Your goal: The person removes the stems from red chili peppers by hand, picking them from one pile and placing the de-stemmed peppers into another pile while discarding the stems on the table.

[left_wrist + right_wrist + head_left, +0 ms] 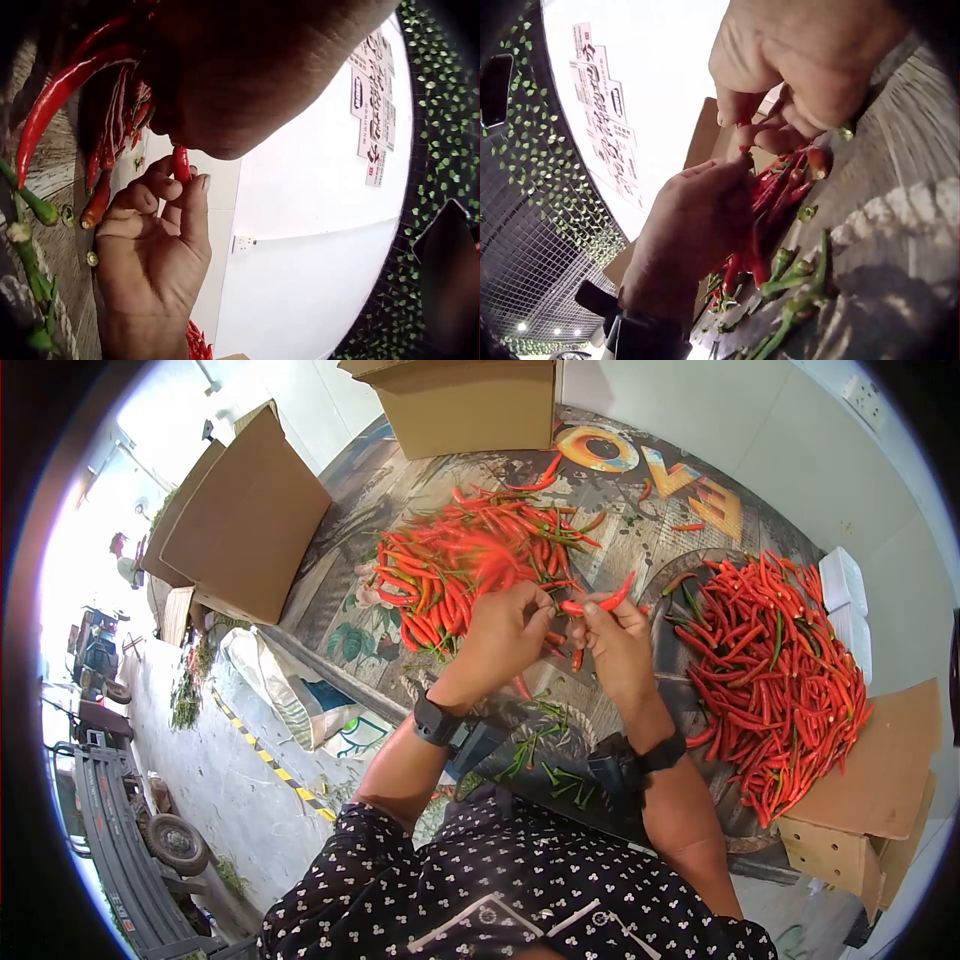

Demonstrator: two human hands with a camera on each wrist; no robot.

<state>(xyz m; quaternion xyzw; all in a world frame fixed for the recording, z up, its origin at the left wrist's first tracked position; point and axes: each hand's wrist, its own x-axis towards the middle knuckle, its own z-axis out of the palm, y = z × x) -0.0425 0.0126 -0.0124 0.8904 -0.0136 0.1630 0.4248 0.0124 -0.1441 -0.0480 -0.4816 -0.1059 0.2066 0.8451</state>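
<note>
A red chili pepper point(619, 593) is between the two hands over the table. My right hand point(622, 660) pinches its body with thumb and fingers, the tip pointing up and right in the head view. My left hand point(500, 643) pinches at the green stem end, thumb against curled fingers. The right wrist view shows the left hand point(697, 214) right at the lower end of the chili. Beyond the left hand lies a pile of chilies with green stems point(425, 585), partly motion-blurred. To the right, a larger heap of red chilies point(770, 690) rests on a round dark tray.
Loose green stems point(560, 775) lie at the table's near edge. Cardboard boxes stand at the back point(470, 410), the left point(245, 520) and lower right point(870, 760). White foam trays point(848, 610) sit beside the heap. A white sack point(280, 680) is on the floor.
</note>
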